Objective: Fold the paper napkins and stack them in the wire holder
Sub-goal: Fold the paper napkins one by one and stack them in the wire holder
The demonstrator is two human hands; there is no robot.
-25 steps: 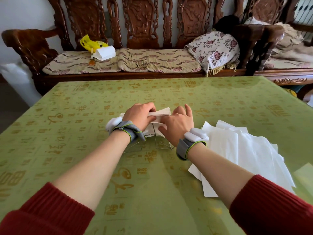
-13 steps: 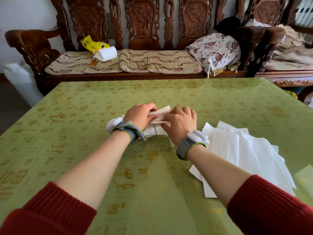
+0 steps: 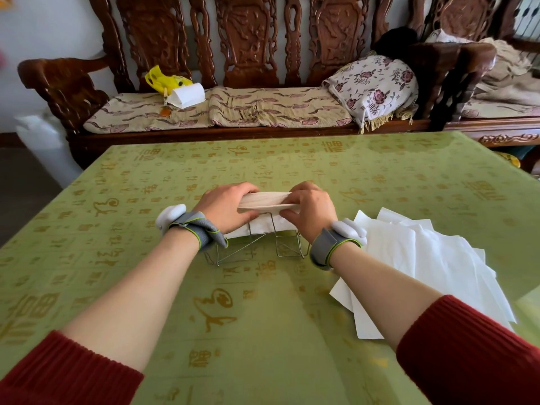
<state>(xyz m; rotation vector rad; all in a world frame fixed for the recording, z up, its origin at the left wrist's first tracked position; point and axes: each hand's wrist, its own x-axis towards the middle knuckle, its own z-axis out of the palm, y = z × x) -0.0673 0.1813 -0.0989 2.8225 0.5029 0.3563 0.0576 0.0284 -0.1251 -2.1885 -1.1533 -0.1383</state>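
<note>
Green patterned tabletop (image 3: 263, 331): folded white paper napkins (image 3: 263, 200) over thin wire holder (image 3: 260, 247).
Left hand (image 3: 225, 206), right hand (image 3: 309, 213) gripped the ends: apt for soft, light paper.

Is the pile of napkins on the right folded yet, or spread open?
Spread: the napkin pile lies as flat, overlapping open sheets beside the right hand.

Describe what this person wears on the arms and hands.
The left hand and right hand are ungloved. Each wrist carries a grey fabric strap edged in bright green, left strap and right strap, each bearing a rounded white unit, left unit and right unit. Dark red ribbed knit sleeves, left sleeve and right sleeve, end partway up the forearms.
</note>
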